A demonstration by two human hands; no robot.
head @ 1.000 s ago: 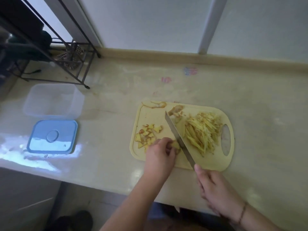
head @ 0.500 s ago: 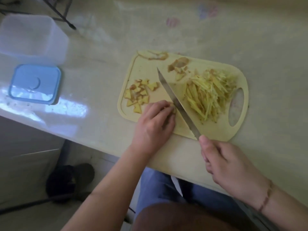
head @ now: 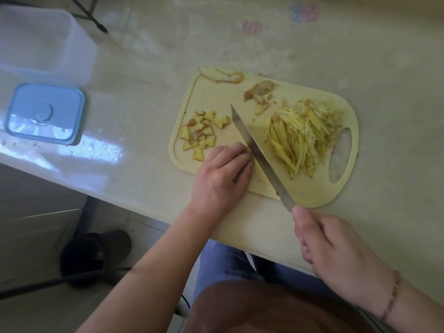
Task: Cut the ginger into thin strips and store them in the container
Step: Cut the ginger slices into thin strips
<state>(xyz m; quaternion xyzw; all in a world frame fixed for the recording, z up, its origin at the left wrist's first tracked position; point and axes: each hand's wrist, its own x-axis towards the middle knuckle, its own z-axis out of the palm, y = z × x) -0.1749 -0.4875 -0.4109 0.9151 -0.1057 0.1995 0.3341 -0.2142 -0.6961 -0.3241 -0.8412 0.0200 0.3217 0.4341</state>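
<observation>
A pale yellow cutting board [head: 310,193] lies near the counter's front edge. A heap of thin ginger strips [head: 302,135] sits on its right half, and flat ginger slices [head: 199,137] lie on its left. My left hand [head: 222,175] rests on the board with curled fingers pressing a small ginger piece, mostly hidden, against the blade. My right hand [head: 336,251] grips the handle of a long knife [head: 257,153], whose blade slants across the board beside my left fingertips. The clear container [head: 45,42] stands at the far left.
A blue lid [head: 44,114] lies on the counter in front of the container. Ginger peel scraps [head: 258,91] sit at the board's far edge. A black rack leg [head: 91,13] stands behind the container. The counter edge runs just below the board.
The view has tilted down and closer. My left hand has stayed on the ginger piece, and the knife blade stays beside my fingertips, with little visible shift.
</observation>
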